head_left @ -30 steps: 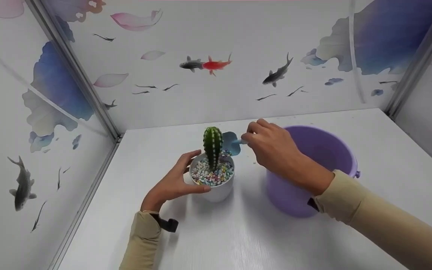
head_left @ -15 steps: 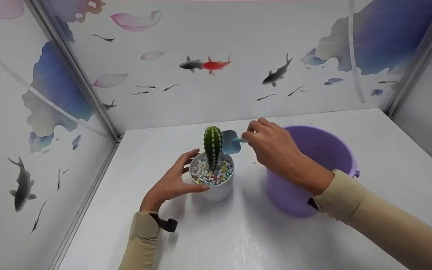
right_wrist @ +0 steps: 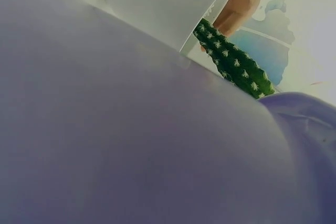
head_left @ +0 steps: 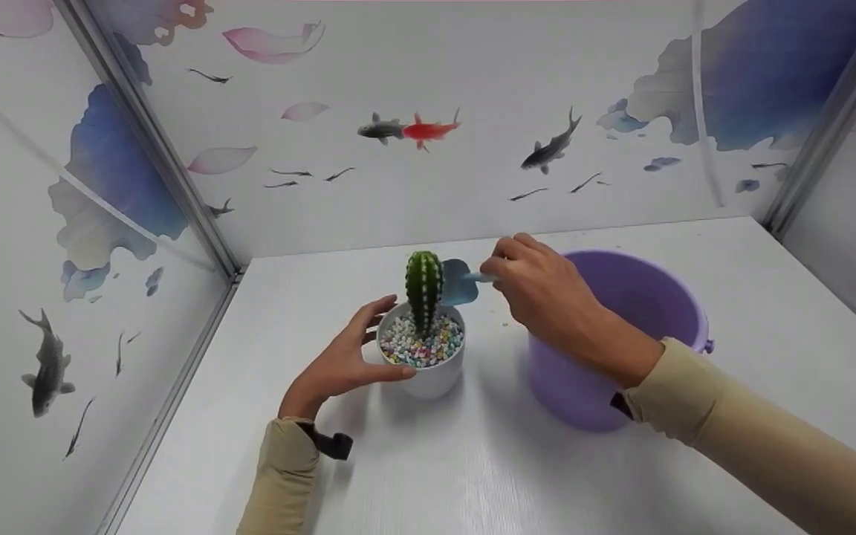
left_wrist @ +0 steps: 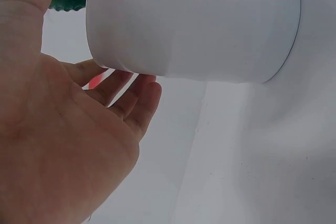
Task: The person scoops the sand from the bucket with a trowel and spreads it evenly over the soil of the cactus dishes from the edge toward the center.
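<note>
A white flower pot (head_left: 434, 383) stands on the table, filled with small multicoloured pebbles (head_left: 406, 343) around an upright green cactus (head_left: 423, 293). My left hand (head_left: 335, 364) holds the pot from its left side, thumb along the front of the rim and fingers behind. In the left wrist view those fingers (left_wrist: 144, 100) reach along the pot's white wall (left_wrist: 194, 24). My right hand (head_left: 547, 293) pinches the handle of a small light-blue toy shovel (head_left: 461, 284). Its blade is tipped downward over the back right of the pot, beside the cactus, and shows no pebbles.
A purple bucket (head_left: 573, 383) stands to the right, under my right forearm; its wall (right_wrist: 157, 129) fills most of the right wrist view. A few specks lie on the white table (head_left: 428, 475). Printed panels (head_left: 465, 200) rise behind and at both sides.
Pebbles seen at the shovel blade's lower edge a second ago are gone from it. The blade has tipped up slightly; both hands stay almost in place.
</note>
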A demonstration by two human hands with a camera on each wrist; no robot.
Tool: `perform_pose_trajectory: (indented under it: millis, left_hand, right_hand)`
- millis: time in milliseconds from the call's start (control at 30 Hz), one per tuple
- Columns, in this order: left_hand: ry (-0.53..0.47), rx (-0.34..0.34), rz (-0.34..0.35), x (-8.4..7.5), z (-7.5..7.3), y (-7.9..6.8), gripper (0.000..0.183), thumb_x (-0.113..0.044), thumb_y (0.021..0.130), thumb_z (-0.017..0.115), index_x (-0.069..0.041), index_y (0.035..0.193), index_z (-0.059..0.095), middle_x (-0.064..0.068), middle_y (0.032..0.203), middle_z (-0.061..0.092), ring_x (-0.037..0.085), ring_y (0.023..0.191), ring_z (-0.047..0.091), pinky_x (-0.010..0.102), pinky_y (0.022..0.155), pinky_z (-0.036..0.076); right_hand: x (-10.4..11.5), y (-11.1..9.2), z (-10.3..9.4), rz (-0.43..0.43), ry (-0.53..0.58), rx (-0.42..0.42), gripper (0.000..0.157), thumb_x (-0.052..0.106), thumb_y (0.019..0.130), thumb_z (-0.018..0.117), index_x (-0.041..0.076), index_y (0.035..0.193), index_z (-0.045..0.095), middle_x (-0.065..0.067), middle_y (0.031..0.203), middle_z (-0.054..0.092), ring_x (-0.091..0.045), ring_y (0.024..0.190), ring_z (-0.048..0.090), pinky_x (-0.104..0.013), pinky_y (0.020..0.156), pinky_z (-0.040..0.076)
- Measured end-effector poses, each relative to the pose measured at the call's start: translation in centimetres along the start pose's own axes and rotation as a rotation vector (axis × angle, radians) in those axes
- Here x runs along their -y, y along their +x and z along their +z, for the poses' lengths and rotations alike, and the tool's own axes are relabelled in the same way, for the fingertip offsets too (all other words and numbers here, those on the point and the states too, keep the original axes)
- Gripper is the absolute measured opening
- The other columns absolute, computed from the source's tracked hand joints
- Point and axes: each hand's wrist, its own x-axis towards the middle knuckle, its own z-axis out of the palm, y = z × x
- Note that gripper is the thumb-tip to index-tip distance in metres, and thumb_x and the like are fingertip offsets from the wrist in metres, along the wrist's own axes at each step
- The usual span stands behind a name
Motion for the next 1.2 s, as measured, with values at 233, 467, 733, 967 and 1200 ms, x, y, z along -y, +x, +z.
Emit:
perform_pose_trajectory:
  millis: [233,467,733,967,1200]
  left_hand:
    - [0.006,-0.002,-0.012,0.0,-0.1,-0.1,0.110,-0.046,0.080,0.096,-0.036,0.169,0.031,0.000,0.175,0.034,0.022,0.160,0.038,0.051,0.132,0.036]
    - [-0.011,-0.042,-0.008,-0.6,-0.2,0.1,0.069,-0.037,0.109,0.063,-0.020,0.170,0.035,0.005,0.173,0.040,0.031,0.160,0.040,0.057,0.133,0.032]
    - [-0.020,-0.202,0.003,-1.8,0.2,0.6,0.050,-0.040,0.119,0.038,-0.015,0.161,0.049,0.008,0.159,0.056,0.031,0.153,0.049,0.059,0.129,0.038]
    - [0.005,-0.315,0.075,-3.0,0.2,0.7,0.049,-0.042,0.119,0.037,-0.012,0.154,0.058,0.009,0.153,0.061,0.029,0.145,0.056,0.055,0.124,0.044]
    - [0.059,-0.387,0.144,-4.6,0.3,0.5,0.043,-0.033,0.119,0.042,-0.010,0.150,0.060,0.007,0.151,0.063,0.024,0.141,0.059,0.052,0.121,0.047]
  right_hand:
    - [-0.4,-0.1,-0.3,0.035,-0.012,0.025,0.022,-0.001,0.096,0.078,0.006,0.117,0.080,-0.011,0.107,0.068,-0.029,0.103,0.064,-0.043,0.089,0.063]
    - [-1.6,-0.8,-1.4,0.101,-0.042,0.064,0.025,0.004,0.098,0.073,0.007,0.122,0.079,-0.011,0.107,0.068,-0.030,0.099,0.062,-0.044,0.082,0.062]
    - [-3.7,-3.5,-4.2,0.182,0.017,0.060,0.022,0.011,0.104,0.071,0.009,0.125,0.079,-0.009,0.108,0.071,-0.029,0.102,0.064,-0.048,0.082,0.061]
    - [-6.1,-6.9,-7.2,0.201,0.022,0.040,0.023,0.013,0.105,0.071,0.012,0.126,0.080,-0.006,0.107,0.074,-0.028,0.105,0.066,-0.051,0.078,0.060]
    - [-8.2,-9.7,-8.9,0.217,0.046,0.062,0.020,0.010,0.101,0.076,0.015,0.120,0.082,-0.001,0.110,0.074,-0.025,0.108,0.067,-0.052,0.080,0.060]
